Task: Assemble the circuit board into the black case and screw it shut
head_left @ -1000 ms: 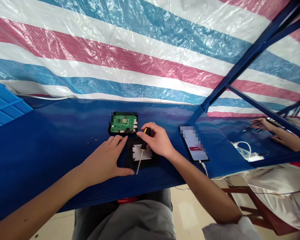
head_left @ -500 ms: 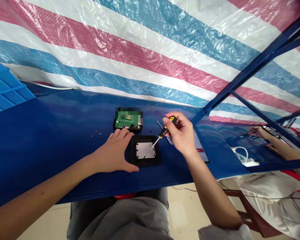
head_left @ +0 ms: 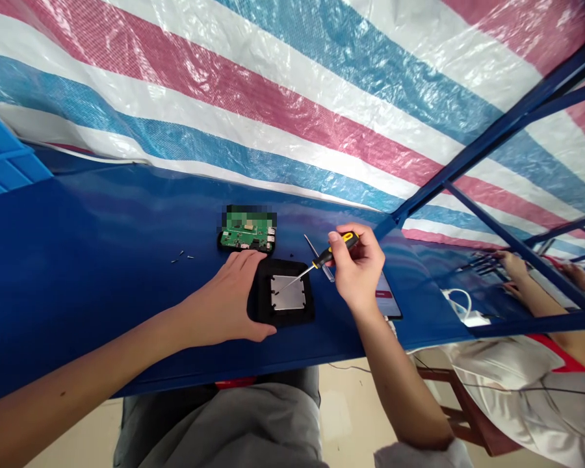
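My right hand [head_left: 358,266] grips a yellow-and-black screwdriver [head_left: 338,249] whose shaft slants down left. Its tip lies over the left part of a silver metal plate [head_left: 290,296], near a small dark spot or screw. That plate sits in a square black plastic case [head_left: 306,316] on the table. My left hand [head_left: 227,299] holds the case by its left side, fingers at the far edge and thumb at the near edge. Just beyond, a green circuit board [head_left: 246,237] lies in a black shell, partly pixelated. A second, slim screwdriver [head_left: 320,260] lies beside my right hand.
Several small screws [head_left: 181,255] lie on the blue table [head_left: 102,260] left of the board. A phone [head_left: 387,296] is right of my right wrist, with a white adapter and cable [head_left: 468,312] farther right. A blue bin [head_left: 10,156] stands far left; another person's hand [head_left: 511,270] works beyond the frame post.
The screwdriver tip has shifted from the plate's lower left up toward its upper left, and my right hand has moved slightly right. The camera view has shifted a little. My left hand stays at the case.
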A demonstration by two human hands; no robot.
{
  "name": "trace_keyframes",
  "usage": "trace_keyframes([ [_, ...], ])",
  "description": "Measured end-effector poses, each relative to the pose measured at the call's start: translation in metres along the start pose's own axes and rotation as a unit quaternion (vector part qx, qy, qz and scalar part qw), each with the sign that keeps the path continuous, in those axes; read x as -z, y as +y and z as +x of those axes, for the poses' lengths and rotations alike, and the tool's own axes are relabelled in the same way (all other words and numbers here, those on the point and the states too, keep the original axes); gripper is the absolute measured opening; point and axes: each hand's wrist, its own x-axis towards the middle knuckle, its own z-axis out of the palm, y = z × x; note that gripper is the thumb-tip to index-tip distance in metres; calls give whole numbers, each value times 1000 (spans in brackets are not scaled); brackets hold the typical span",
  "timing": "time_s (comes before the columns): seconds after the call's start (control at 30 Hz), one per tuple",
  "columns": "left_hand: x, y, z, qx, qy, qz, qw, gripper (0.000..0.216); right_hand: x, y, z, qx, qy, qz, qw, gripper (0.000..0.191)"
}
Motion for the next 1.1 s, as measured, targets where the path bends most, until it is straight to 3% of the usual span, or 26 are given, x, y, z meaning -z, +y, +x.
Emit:
trace_keyframes([
  [0.43, 5, -8, 1, 26, -46, 19, 998, 109, 0, 5, -1, 5, -2, 8, 1000, 17],
  [0.6, 4, -6, -1, 30, -25, -4, 999, 104, 2, 3, -4, 13, -6, 9, 1000, 18],
  [0.9, 6, 4, 1, 51, -23, 62, 997, 110, 4, -5, -11, 68, -20, 0, 997, 15],
  [1.1, 4, 3, 3, 84, -39, 22, 995, 107, 1, -1, -11, 49, -22, 2, 999, 16],
])
